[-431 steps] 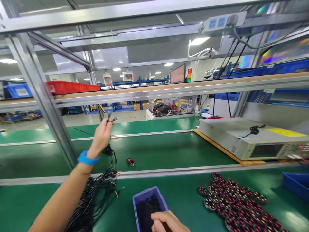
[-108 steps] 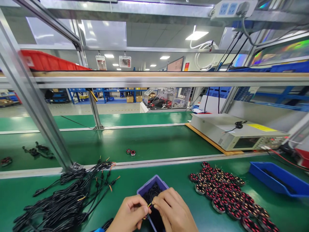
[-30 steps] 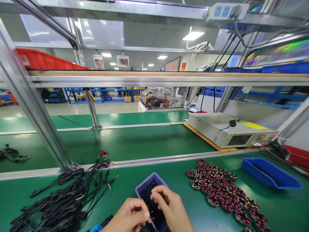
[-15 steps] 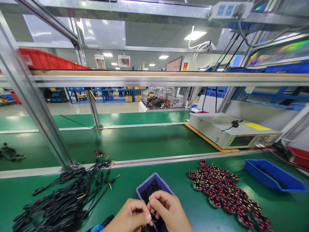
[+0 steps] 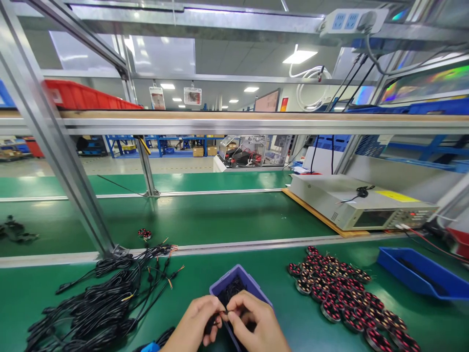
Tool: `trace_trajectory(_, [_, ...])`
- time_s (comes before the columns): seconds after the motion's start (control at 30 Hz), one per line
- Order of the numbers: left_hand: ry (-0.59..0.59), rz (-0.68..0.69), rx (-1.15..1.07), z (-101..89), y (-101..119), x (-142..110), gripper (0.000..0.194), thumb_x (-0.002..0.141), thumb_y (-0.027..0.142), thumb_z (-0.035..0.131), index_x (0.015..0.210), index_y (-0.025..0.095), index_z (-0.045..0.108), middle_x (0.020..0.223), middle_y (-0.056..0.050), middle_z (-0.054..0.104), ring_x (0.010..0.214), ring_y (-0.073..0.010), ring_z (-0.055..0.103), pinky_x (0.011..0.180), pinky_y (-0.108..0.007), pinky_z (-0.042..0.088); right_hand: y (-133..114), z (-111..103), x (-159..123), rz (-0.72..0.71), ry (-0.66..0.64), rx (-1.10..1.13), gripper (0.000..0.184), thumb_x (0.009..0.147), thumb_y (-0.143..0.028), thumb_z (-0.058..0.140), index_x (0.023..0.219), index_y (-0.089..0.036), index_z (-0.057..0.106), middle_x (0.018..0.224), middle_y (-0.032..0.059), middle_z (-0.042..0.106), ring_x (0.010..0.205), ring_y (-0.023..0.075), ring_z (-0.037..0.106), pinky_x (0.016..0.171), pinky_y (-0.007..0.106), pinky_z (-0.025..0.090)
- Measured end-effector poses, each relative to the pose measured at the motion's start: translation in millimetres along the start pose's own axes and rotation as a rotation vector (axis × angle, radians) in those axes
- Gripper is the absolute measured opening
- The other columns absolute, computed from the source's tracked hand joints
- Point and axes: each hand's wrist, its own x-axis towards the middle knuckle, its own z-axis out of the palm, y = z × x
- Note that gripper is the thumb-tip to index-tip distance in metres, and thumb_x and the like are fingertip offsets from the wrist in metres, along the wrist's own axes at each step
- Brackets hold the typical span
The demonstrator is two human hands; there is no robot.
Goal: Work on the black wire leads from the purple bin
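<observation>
My left hand is closed, fingertips pinched, with a small black piece showing among its curled fingers. Its fingertips meet those of my right hand, also closed in a pinch. Whatever lies between the two pinches is too small and covered to name. Both hands are over the front part of a purple bin, which holds a heap of thin black parts. Left of the hands, a pile of black cables with bare coloured wire ends lies on the green bench.
Several round motor stators with red or copper windings lie to the right. Beyond them stands a blue tray with dark contents. A grey bench instrument sits behind on a board. A metal post rises at left, under a shelf.
My fingertips have come closer together and the left fingers are more curled, showing the black piece. The thin strip seen below them earlier is out of sight. The view has shifted slightly.
</observation>
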Motion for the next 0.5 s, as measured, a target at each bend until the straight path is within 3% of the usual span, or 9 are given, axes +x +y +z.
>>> trace_trajectory(0.13, [-0.050, 0.024, -0.107, -0.8, -6, -1, 0.044, 0.076, 0.061, 0.066, 0.075, 0.020, 0.050, 0.054, 0.007, 0.048, 0.044, -0.0088, 0.043, 0.041, -0.019, 0.018, 4, 2, 0, -0.013, -0.040, -0.055, 0.009, 0.080, -0.018, 0.054, 0.076, -0.019, 0.062, 0.071, -0.0002, 0.059, 0.063, 0.0136, 0.058, 0.055, 0.019, 0.046])
trace_trajectory(0.27, [-0.081, 0.062, -0.133, -3.6, -5, -5, 0.045, 0.074, 0.057, 0.074, 0.078, 0.020, 0.048, 0.058, 0.007, 0.051, 0.046, -0.0080, 0.045, 0.043, -0.018, 0.021, 10, 5, 2, 0.015, -0.091, -0.061, 0.010, 0.079, -0.020, 0.055, 0.078, -0.019, 0.065, 0.071, 0.0002, 0.061, 0.062, 0.0133, 0.058, 0.055, 0.019, 0.047])
trace_trajectory(0.43, [-0.089, 0.088, -0.219, -4.2, -8, 4, 0.050, 0.071, 0.062, 0.077, 0.078, 0.021, 0.050, 0.057, 0.006, 0.051, 0.043, -0.0074, 0.043, 0.040, -0.018, 0.019, 15, -6, 3, -0.022, -0.127, -0.015, 0.024, 0.079, -0.026, 0.064, 0.101, -0.021, 0.072, 0.083, 0.0035, 0.070, 0.073, 0.0182, 0.065, 0.061, 0.022, 0.052])
trace_trajectory(0.5, [-0.058, 0.066, -0.247, -1.7, -9, 6, 0.050, 0.067, 0.061, 0.082, 0.077, 0.021, 0.053, 0.058, 0.005, 0.053, 0.043, -0.0086, 0.044, 0.039, -0.019, 0.023, 17, -7, 6, -0.094, -0.153, -0.039, 0.011, 0.082, -0.028, 0.067, 0.090, -0.023, 0.074, 0.083, 0.0028, 0.072, 0.075, 0.0190, 0.067, 0.065, 0.024, 0.054])
